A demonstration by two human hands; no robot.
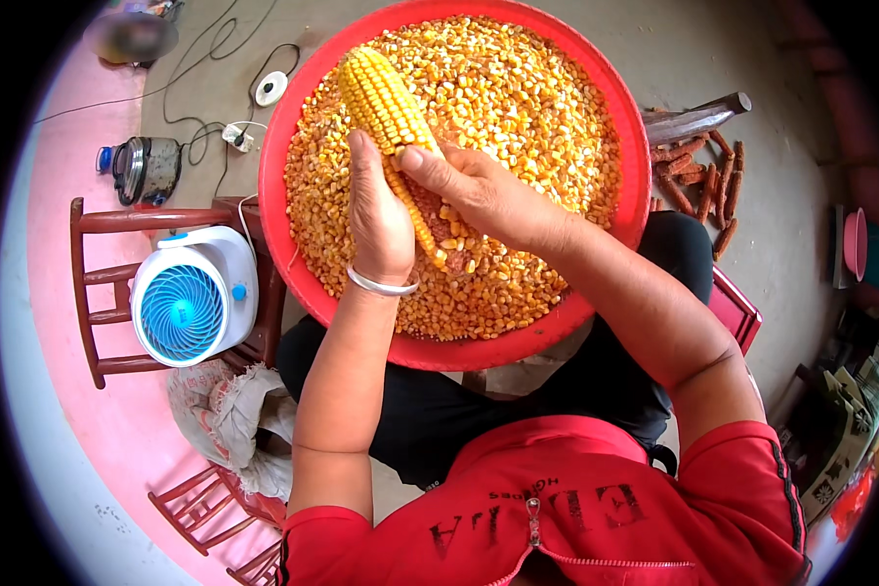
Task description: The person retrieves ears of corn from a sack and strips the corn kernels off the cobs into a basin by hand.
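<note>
Both hands meet around an ear of yellow corn (384, 99) that tilts over a round red basin (454, 359) heaped with loose corn kernels (513, 110). My left hand (381, 212), with a silver bangle at its wrist, supports the ear from the left. My right hand (483, 190) has its thumb pressed on the kernels near the ear's middle. Below the hands, the lower part of the ear shows a bare reddish cob strip (428, 205) beside rows of kernels. The right fingers are partly hidden behind the ear.
Stripped cobs (718, 183) and a wooden log (696, 121) lie on the floor at right. At left are a white and blue fan (183, 311) on a wooden chair (102, 286), a metal pot (146, 170), cables, a power strip (236, 138) and a woven sack (227, 417).
</note>
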